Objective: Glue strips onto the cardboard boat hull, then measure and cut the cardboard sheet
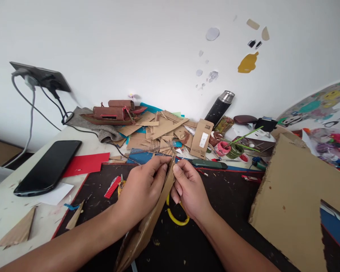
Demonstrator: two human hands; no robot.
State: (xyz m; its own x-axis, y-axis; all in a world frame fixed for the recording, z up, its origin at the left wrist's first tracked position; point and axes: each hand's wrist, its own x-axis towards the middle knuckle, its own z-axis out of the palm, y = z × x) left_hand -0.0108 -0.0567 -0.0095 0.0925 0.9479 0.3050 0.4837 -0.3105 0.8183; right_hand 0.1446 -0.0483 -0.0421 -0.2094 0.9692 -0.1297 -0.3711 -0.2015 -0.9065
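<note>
Between my hands, a long folded cardboard piece (151, 223) stands on edge, its narrow tip pointing toward the wall. My left hand (143, 185) pinches it near the tip from the left, thumb and forefinger together. From the right, my right hand (190, 189) grips the same tip with thumb and curled fingers. Below my right hand lie yellow-handled scissors (178, 219) on the dark mat (170, 253), partly hidden by the hand and the cardboard. A red ridged strip (112, 187) rests left of my left hand.
A phone (49, 166) and red paper (86, 164) lie left. Cardboard scraps (164, 128), small brown model boats (110, 113), a black flask (219, 107) and paint jars (223, 148) line the back. A large cardboard sheet (289, 200) stands at right, near a green cutter (209, 163).
</note>
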